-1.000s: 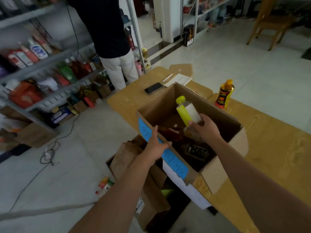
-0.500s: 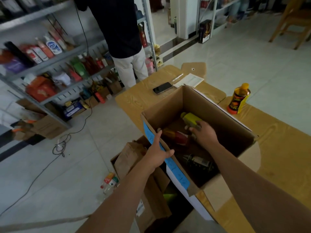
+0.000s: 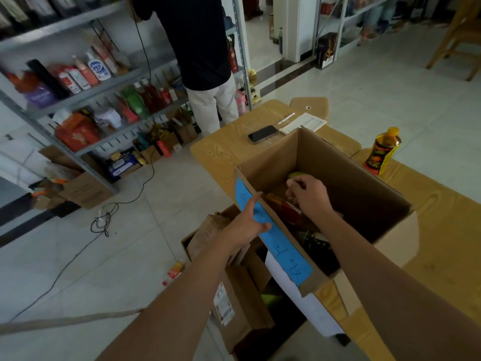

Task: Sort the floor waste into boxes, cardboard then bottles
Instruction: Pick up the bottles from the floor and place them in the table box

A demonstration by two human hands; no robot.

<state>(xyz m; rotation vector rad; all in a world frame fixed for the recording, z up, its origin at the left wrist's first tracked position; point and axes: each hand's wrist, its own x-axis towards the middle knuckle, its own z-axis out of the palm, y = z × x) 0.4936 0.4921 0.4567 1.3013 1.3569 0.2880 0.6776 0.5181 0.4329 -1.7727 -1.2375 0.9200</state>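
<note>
— What does the head view show of the right hand?

— The right hand (image 3: 308, 195) is down inside the open cardboard box (image 3: 346, 162) on the wooden table (image 3: 440, 217), fingers curled together. A yellow-green bottle (image 3: 295, 175) lies just beyond the knuckles, touching or nearly touching the fingertips; whether the fingers actually clamp it I cannot tell.

— And the left?

— The left hand (image 3: 247, 225) rests flat and open against the outside of the box's near wall, fingers spread along the blue tape (image 3: 276, 243) on the rim.

— Anything else in the box?

— A red-labelled bottle (image 3: 283, 208) lies just under the right wrist, and a dark bottle (image 3: 316, 242) lies closer to the near corner, beneath the forearm.

— Outside it?

— An orange-capped bottle (image 3: 382, 152) stands upright on the table, well apart from both hands. A second box (image 3: 234, 295) stuffed with flattened cardboard sits on the floor below the left arm, and a small bottle (image 3: 173, 272) lies on the tiles near it. A phone (image 3: 263, 133) and a paper sheet (image 3: 304, 123) lie at the table's far end.
</note>
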